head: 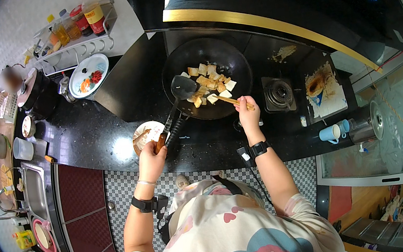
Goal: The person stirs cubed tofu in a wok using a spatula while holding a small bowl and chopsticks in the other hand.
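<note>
A black wok (232,70) sits on the stove, with browned and pale tofu-like cubes (212,81) spread in its middle. My left hand (153,160) grips the wooden handle of a black spatula (184,86), whose blade rests among the cubes at the wok's left side. Wooden chopsticks (229,100) are in my right hand (249,117), their tips touching a pale cube near the wok's front. Beside the wok's own handle (175,130), a patterned plate (155,129) lies partly behind my left hand and the spatula.
A second gas burner (278,93) is right of the wok. Blue mugs (330,133) stand farther right. The range hood (268,26) overhangs the back. At left are an enamel lidded pot (89,78), a dark cooker (40,95), a bottle shelf (76,43) and a sink (35,190).
</note>
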Available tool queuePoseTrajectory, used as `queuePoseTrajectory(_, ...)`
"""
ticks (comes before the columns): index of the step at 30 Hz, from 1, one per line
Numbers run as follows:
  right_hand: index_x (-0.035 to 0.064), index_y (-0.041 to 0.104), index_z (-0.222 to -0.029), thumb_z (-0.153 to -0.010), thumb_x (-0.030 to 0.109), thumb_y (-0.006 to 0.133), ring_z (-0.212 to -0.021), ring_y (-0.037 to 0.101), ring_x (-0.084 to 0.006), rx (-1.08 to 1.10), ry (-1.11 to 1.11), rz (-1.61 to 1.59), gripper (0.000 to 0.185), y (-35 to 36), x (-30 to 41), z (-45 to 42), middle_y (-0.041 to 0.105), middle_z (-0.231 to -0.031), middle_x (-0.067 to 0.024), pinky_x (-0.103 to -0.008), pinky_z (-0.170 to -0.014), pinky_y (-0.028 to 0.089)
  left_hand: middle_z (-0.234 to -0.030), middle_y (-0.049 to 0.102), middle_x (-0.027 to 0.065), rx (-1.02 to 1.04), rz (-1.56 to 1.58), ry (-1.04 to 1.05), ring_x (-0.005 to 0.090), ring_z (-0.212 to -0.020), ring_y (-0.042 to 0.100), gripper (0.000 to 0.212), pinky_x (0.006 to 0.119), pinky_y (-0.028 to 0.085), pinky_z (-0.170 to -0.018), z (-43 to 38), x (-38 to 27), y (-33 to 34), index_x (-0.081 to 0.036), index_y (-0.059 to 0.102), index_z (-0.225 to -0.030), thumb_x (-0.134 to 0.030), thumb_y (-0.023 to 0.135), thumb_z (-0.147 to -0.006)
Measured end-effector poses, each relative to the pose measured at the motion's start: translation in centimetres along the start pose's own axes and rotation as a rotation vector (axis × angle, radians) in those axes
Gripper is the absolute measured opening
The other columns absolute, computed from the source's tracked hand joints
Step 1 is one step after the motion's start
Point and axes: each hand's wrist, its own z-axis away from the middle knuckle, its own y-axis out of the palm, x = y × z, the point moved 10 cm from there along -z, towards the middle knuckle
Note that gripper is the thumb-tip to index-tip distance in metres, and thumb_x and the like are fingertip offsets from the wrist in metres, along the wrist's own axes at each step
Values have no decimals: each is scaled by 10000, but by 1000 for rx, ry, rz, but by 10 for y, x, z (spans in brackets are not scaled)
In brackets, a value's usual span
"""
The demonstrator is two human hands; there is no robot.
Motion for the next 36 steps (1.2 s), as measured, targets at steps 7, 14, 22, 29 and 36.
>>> queuePoseTrajectory(7,26,627,-887,-932,174,600,-699,660,-258,185,-287,202,157,15,44,37,661,-746,-140,-338,-629,500,-830,673,181,11,19,-25,244,-759,658,266,342,509,-712,2,-6,0,77,605,-974,-141,678,-840)
queuePoseTrajectory(14,14,632,-918,-903,112,626,-740,659,-322,178,-547,344,100,26,72,45,667,-820,-162,-342,-654,513,-827,673,183,4,26,-20,245,-752,659,271,346,510,-704,1,1,2,74,609,-974,-149,681,-838)
queuePoseTrajectory(22,29,620,-922,-899,145,626,-783,645,-363,328,-483,413,119,30,72,51,667,-882,-155,-389,-666,525,-807,674,180,-10,13,-29,252,-734,664,273,346,515,-699,3,1,-1,72,613,-971,-159,679,-842)
queuePoseTrajectory(29,42,610,-902,-904,149,616,-783,635,-368,383,-582,415,107,37,72,51,655,-886,-156,-403,-651,519,-831,666,106,32,46,-51,150,-744,618,241,293,502,-684,2,8,3,58,604,-985,-139,676,-868)
queuePoseTrajectory(36,27,586,-891,-911,144,596,-798,624,-373,457,-602,475,119,46,72,65,639,-892,-158,-408,-659,515,-817,666,105,4,-22,0,153,-730,619,245,299,504,-675,2,1,2,58,606,-981,-143,678,-860)
